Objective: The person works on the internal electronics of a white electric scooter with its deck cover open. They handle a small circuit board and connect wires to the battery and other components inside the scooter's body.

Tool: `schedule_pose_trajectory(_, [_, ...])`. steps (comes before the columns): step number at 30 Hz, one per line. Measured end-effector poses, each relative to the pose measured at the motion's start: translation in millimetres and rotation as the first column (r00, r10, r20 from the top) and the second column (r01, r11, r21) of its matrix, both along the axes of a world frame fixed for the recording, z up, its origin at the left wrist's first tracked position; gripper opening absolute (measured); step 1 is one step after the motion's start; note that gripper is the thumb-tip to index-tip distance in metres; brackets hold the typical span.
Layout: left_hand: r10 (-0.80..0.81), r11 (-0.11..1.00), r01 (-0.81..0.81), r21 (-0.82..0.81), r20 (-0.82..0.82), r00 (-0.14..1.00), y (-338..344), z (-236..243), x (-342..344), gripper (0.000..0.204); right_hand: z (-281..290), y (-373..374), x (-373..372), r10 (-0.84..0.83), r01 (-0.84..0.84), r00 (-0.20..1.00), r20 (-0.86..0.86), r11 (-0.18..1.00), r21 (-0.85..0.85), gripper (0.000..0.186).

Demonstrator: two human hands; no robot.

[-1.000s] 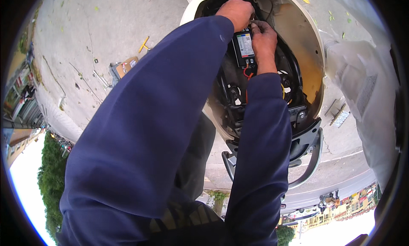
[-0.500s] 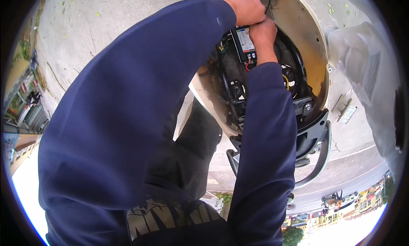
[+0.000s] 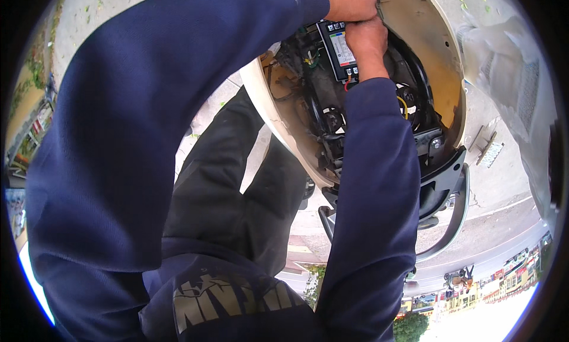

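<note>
Both my hands meet at the top of an open scooter body (image 3: 446, 84), its cream shell surrounding a dark inner frame. My left hand (image 3: 352, 3) is closed, fingers curled toward my right hand. Just below it, my right hand (image 3: 367, 40) is closed too, knuckles up, partly over a black electrical box (image 3: 342, 49) with a printed label. What the fingers grip is hidden beneath and between them. Screw terminals line the box's ends, and a short red wire (image 3: 346, 87) comes off its near end. Farther down, a yellow wire (image 3: 405, 108) loops beside my right sleeve.
A metal grab rail (image 3: 461, 223) curves around the scooter's end at lower right. Translucent plastic sheeting (image 3: 510, 81) hangs along the right. On the paving lies a small grate-like piece (image 3: 491, 149). My legs (image 3: 219, 152) stand close against the shell's left side.
My view has shifted, and my left elbow sits farther out to the left. My hands stay together at the scooter's top, with more of the black box showing beside them.
</note>
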State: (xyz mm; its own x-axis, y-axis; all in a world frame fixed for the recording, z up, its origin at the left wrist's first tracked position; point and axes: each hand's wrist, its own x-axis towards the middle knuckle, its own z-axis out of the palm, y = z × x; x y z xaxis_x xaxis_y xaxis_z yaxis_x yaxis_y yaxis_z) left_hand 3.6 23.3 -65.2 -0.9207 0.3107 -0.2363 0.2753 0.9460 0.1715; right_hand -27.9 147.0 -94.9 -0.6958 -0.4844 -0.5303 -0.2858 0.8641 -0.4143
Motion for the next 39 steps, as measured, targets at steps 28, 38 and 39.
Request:
schedule_pose_trajectory(28, [0.408,0.912,-0.408,-0.047,0.209,0.889,-21.6,-66.2,32.2,0.014,6.9,0.4,6.1,0.046,-0.042,0.998,0.031,0.993,-0.110,0.021])
schedule_pose_trajectory(38, [0.800,0.476,-0.876,0.078,0.377,0.468,35.2,-13.3,31.3,0.014,3.0,3.8,3.0,-0.029,0.035,0.999,0.039,0.988,-0.152,0.022])
schedule_pose_trajectory(39, [0.788,0.518,-0.853,0.059,0.355,0.503,39.5,-14.9,32.0,0.015,4.3,5.4,2.5,-0.028,0.034,0.998,0.048,0.989,-0.146,0.022])
